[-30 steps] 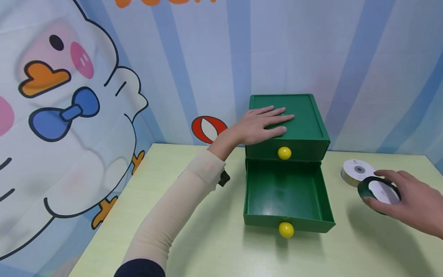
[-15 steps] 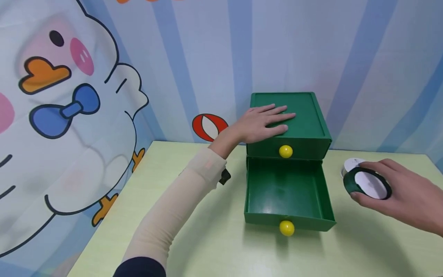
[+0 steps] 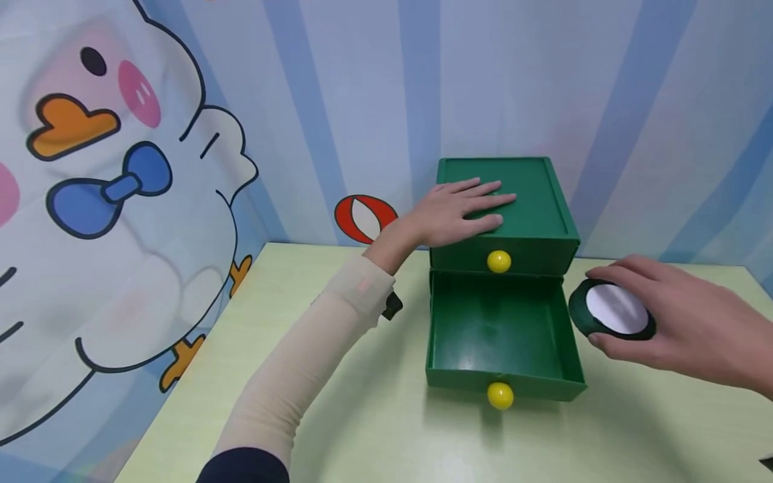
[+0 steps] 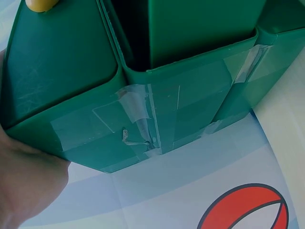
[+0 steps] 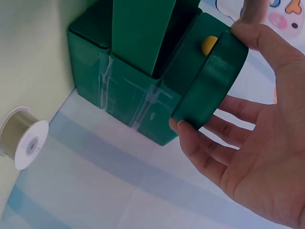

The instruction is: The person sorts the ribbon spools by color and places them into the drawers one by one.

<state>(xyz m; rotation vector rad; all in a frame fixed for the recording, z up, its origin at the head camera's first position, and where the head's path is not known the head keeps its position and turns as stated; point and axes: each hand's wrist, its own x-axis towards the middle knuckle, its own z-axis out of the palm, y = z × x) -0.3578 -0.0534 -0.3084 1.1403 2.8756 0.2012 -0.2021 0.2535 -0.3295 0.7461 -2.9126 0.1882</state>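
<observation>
At right of the head view, the roll (image 3: 612,310) is pinched between thumb and fingers of the right hand (image 3: 688,322), near the right edge of the pulled-out drawer (image 3: 537,389). Just above centre, the left hand (image 3: 455,213) spreads its fingers on the cabinet (image 3: 531,201), short of its right rim. Table (image 3: 362,416) runs to the bottom edge.

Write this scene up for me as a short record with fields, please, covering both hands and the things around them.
left hand: fingers spread, resting on top of the cabinet
right hand: holds the roll, green with a white face
upper drawer: shut, yellow knob
open drawer: pulled out beneath the upper drawer
spool: on the table, apart from the cabinet
</observation>
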